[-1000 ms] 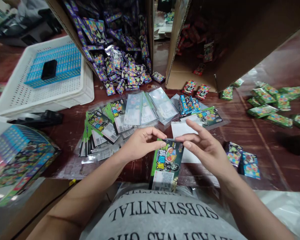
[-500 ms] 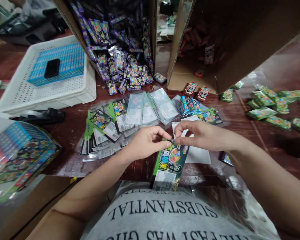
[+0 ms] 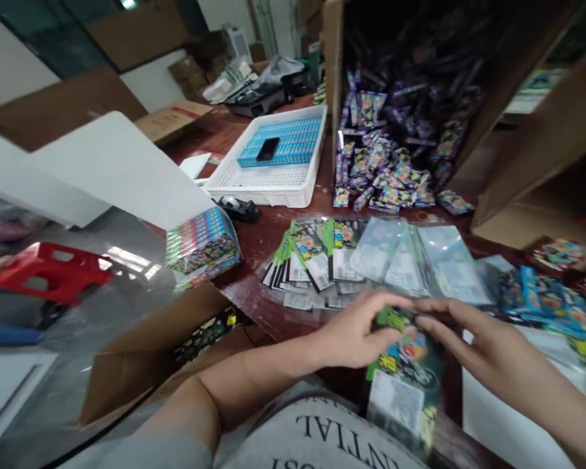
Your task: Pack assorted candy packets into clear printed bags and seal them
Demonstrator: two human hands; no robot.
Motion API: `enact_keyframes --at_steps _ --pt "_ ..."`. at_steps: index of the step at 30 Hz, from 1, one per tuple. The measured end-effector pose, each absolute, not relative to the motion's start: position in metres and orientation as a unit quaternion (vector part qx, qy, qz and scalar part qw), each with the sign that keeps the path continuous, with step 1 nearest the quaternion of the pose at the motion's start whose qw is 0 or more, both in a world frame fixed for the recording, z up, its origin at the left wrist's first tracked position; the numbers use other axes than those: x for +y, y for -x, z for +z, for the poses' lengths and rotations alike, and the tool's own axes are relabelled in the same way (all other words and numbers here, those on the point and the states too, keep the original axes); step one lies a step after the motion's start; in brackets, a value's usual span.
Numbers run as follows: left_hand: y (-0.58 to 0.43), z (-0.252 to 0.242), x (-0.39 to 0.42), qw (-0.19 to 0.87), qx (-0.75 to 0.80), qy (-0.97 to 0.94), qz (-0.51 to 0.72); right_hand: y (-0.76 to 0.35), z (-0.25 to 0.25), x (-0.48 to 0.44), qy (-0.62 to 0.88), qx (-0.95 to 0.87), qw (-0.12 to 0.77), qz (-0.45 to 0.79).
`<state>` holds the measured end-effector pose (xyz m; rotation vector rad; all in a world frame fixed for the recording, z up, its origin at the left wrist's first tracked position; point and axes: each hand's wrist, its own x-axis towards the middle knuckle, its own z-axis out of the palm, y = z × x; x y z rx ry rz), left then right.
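Observation:
My left hand (image 3: pixel 354 335) grips the top left edge of a green and black printed packet (image 3: pixel 404 371) that hangs down toward my lap. My right hand (image 3: pixel 473 339) lies over the packet's top right with its fingers stretched along it, touching it. The picture is blurred by motion. Just beyond my hands, a fanned row of the same packets and clear sleeves (image 3: pixel 371 260) lies on the dark wooden table (image 3: pixel 254 244).
A tipped cardboard box (image 3: pixel 400 130) spills purple candy packs. A white basket (image 3: pixel 278 166) holds blue packs and a black phone. A tape dispenser (image 3: pixel 239 208) sits near it. Stacked cards (image 3: pixel 200 247), an open carton (image 3: pixel 161 352) and a red stool (image 3: pixel 49 270) are at left.
The view has swung left and up, showing the floor and carton. My hands still hold the packet; my right fingers have gone from pinching its top to lying over it.

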<state>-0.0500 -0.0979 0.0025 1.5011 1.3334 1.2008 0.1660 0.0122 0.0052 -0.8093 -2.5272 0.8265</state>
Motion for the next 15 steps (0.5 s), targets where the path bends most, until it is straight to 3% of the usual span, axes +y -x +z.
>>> enact_keyframes --at_steps 4,7,9,12,15 --pt "0.164 0.017 -0.112 0.208 0.67 -0.428 0.57 -0.081 0.003 0.017 0.214 -0.935 0.206 0.195" --pt "0.26 0.023 -0.112 0.198 0.787 -0.33 0.483 -0.03 -0.014 0.009 0.108 -0.982 0.12 0.096" --pt "0.302 0.023 -0.108 0.21 0.81 -0.315 0.448 -0.01 -0.03 0.001 0.084 -0.989 0.107 0.062" --pt "0.318 0.022 -0.1 0.194 0.822 -0.322 0.428 -0.002 -0.045 -0.007 0.046 -0.986 0.156 0.045" --pt "0.294 0.028 -0.094 0.096 0.84 -0.344 0.409 -0.01 -0.041 -0.009 0.055 -0.961 0.256 0.086"
